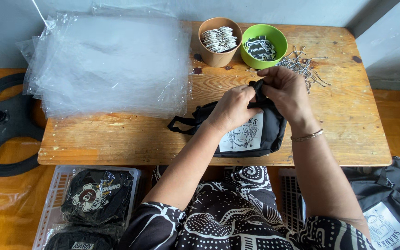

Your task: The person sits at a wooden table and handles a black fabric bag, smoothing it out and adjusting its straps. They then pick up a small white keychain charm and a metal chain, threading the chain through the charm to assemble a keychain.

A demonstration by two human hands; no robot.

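While the small black pouch point(251, 132) is lying at the centre of the frame on the wooden table point(348, 125), the left hand point(231, 109) and right hand point(287, 90) are both pinching its black strap above it. Clear plastic bags point(107, 65) are lying upper left, a brown cup point(219, 40) and green bowl point(264, 45) at top centre.

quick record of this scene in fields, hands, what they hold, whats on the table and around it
left hand: left hand grips the black pouch's strap end
right hand: right hand pinches the same strap end
held item: black pouch with white picture patch, lying on the wooden table
table left: stack of clear plastic bags
table back: brown cup of white tags, green bowl of dark tags, metal chains
floor left: white basket of bagged pouches
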